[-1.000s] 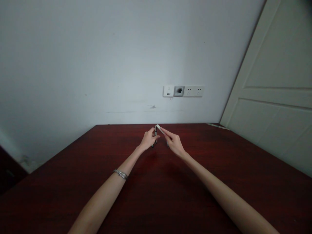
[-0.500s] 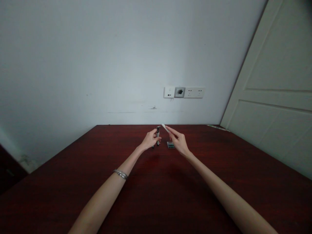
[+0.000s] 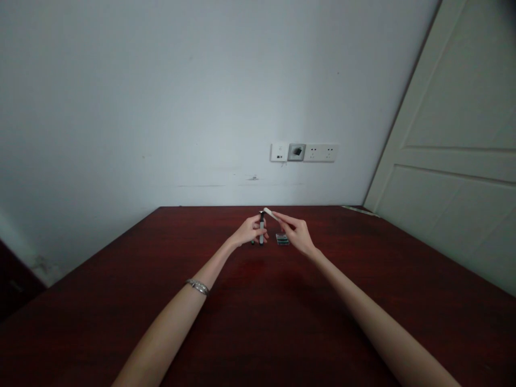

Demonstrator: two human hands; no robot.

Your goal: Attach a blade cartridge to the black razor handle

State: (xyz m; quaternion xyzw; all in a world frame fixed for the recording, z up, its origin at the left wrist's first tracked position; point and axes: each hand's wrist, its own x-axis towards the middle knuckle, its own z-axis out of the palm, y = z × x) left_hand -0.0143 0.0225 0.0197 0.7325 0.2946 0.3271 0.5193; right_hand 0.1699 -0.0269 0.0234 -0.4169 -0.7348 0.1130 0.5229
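Observation:
My left hand is closed around the grey and black handle of what looks like a razor, held upright with its small head on top. Between the fingers of my right hand is a slim white stick with a rounded end. It slants up to the left, and its tip is at the razor's head; whether they touch I cannot tell. Just left of my right hand, a small clear case with dark contents lies on the table. A small dark and green thing shows under my left hand, mostly hidden.
The dark red wooden table runs back to a pale wall. Wall sockets sit above its far edge. A white panelled door stands at the right, and a thin strip lies at the far right corner.
My right hand has brought the white stick's tip slightly left and down, toward the razor's head. The razor has turned a little in my left hand, showing more of its grey handle.

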